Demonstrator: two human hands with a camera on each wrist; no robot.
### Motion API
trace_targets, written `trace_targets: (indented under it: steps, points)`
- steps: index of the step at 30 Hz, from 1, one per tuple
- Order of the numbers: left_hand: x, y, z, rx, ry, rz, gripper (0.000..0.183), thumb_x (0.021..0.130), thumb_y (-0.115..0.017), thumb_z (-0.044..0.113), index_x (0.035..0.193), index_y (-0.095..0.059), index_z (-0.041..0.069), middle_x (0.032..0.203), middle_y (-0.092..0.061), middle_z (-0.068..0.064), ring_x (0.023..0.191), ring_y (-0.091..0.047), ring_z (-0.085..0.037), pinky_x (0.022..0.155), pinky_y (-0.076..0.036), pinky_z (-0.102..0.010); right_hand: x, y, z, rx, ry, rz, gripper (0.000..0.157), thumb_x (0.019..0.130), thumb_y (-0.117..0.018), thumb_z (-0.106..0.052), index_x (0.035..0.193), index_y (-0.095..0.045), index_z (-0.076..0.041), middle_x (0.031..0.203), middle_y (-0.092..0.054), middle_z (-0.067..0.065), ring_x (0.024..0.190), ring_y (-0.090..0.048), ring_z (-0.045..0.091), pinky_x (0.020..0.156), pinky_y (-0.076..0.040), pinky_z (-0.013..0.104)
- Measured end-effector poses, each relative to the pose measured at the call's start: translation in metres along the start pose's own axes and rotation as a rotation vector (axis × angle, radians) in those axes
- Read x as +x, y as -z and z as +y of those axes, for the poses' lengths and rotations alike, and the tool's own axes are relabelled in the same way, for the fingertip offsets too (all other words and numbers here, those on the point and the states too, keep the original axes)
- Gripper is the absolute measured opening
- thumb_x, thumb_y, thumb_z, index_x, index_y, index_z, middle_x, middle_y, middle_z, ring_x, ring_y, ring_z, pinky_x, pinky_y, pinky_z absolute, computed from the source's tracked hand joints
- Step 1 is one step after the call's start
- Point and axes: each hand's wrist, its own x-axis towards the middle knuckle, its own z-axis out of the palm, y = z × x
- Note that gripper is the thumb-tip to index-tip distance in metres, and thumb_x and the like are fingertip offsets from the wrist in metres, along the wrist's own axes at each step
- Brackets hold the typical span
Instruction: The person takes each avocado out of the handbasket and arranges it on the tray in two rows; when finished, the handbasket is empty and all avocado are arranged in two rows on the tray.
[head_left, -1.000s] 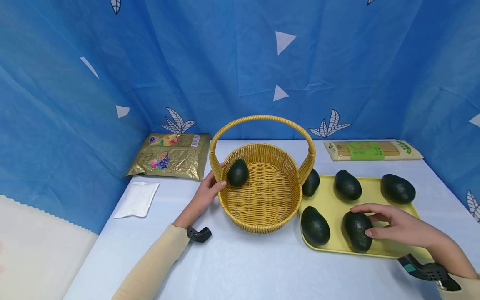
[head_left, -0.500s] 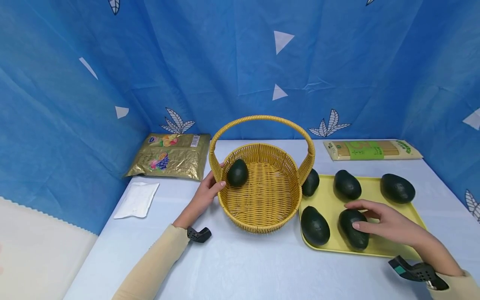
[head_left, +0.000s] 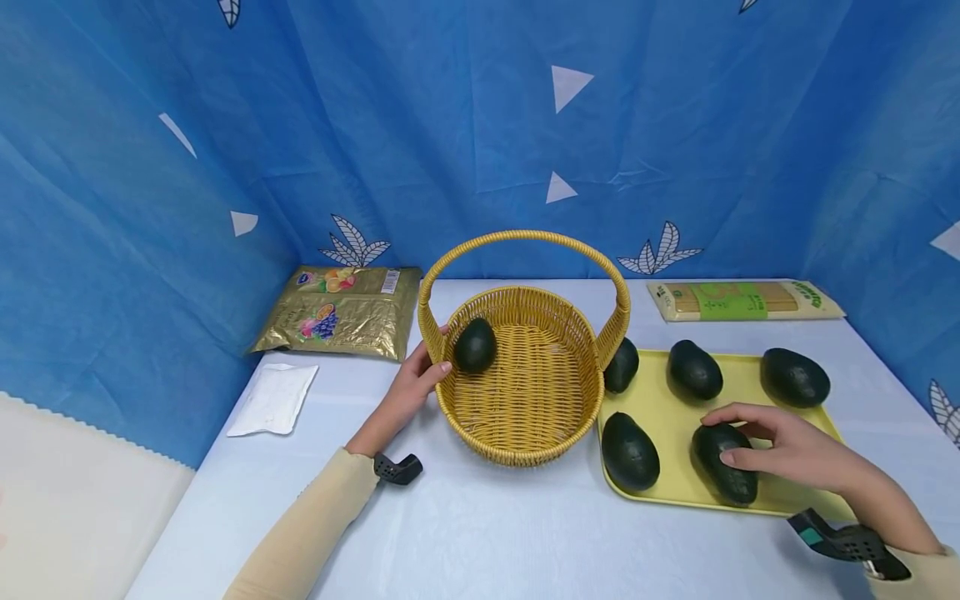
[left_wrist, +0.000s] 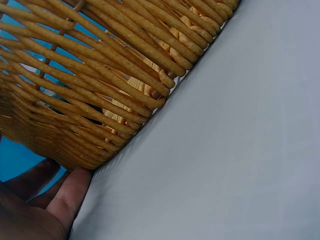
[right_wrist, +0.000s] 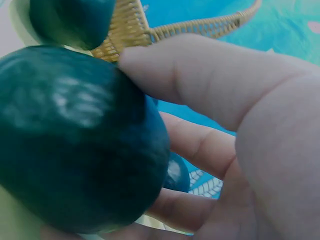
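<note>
A yellow wicker basket point(head_left: 517, 400) with a tall arched handle stands mid-table, one dark green avocado point(head_left: 476, 346) lying inside at its left. My left hand point(head_left: 415, 383) holds the basket's left side, thumb over the rim and fingers around the outside. In the left wrist view, fingers point(left_wrist: 70, 197) touch the woven wall low down. My right hand point(head_left: 795, 450) grips an avocado point(head_left: 723, 467) on the yellow tray point(head_left: 667, 492), thumb on the near side and fingers on the far side. The right wrist view shows this avocado point(right_wrist: 80, 140) large between thumb and fingers.
Several more avocados, such as one at the tray's left point(head_left: 630, 452) and one at its back right point(head_left: 795, 377), lie on the tray. A gold packet point(head_left: 341, 312) and a white sachet point(head_left: 274, 399) are at left. A noodle pack point(head_left: 742, 301) lies at the back right.
My right hand and the avocado under it shifted slightly left, then back to the right on the tray. My left hand and the basket have stayed in place.
</note>
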Motion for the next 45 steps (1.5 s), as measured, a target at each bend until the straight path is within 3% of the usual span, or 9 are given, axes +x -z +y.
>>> trace_targets:
  steps: [6, 19, 26, 39, 45]
  points:
    - [0.000, 0.000, -0.001, -0.003, -0.002, 0.002, 0.063, 0.103, -0.053, 0.019, 0.162, -0.030, 0.022, 0.155, -0.045, -0.022, 0.132, -0.052, -0.032, 0.093, -0.054, -0.029, -0.003, 0.004, 0.006, 0.015, 0.027, -0.015, 0.033, 0.088, -0.076, -0.007, 0.120, -0.069, -0.006, 0.116, -0.064, -0.031, 0.105, -0.054, -0.016, 0.076, -0.050, 0.017]
    - [0.002, 0.000, 0.000, 0.006, 0.000, 0.002, 0.063, 0.104, -0.054, 0.018, 0.162, -0.029, 0.020, 0.155, -0.045, -0.024, 0.134, -0.051, -0.037, 0.095, -0.054, -0.033, -0.002, 0.005, 0.006, 0.007, -0.019, -0.011, 0.038, 0.089, -0.076, -0.010, 0.126, -0.066, -0.004, 0.120, -0.061, -0.033, 0.107, -0.051, -0.019, 0.078, -0.052, 0.019]
    - [0.000, 0.001, 0.001, 0.003, 0.002, -0.003, 0.064, 0.104, -0.053, 0.019, 0.162, -0.029, 0.020, 0.156, -0.044, -0.023, 0.134, -0.051, -0.036, 0.095, -0.054, -0.033, -0.004, 0.011, 0.003, 0.025, -0.066, -0.033, 0.040, 0.093, -0.072, -0.010, 0.131, -0.062, -0.001, 0.122, -0.056, -0.035, 0.103, -0.057, -0.014, 0.075, -0.054, 0.021]
    - [0.001, 0.000, 0.000, 0.002, 0.014, -0.006, 0.062, 0.105, -0.054, 0.020, 0.162, -0.029, 0.024, 0.157, -0.044, -0.020, 0.139, -0.049, -0.036, 0.098, -0.053, -0.037, -0.002, 0.020, 0.000, 0.062, -0.069, -0.046, 0.041, 0.095, -0.069, -0.008, 0.133, -0.058, 0.005, 0.121, -0.052, -0.041, 0.101, -0.057, -0.016, 0.072, -0.056, 0.023]
    - [0.000, 0.001, 0.000, 0.006, 0.020, -0.005, 0.063, 0.104, -0.054, 0.022, 0.162, -0.029, 0.026, 0.157, -0.044, -0.020, 0.138, -0.050, -0.035, 0.099, -0.053, -0.039, 0.004, 0.029, -0.007, 0.008, -0.086, -0.053, 0.042, 0.095, -0.070, -0.011, 0.134, -0.059, 0.002, 0.118, -0.051, -0.041, 0.100, -0.060, -0.015, 0.072, -0.056, 0.022]
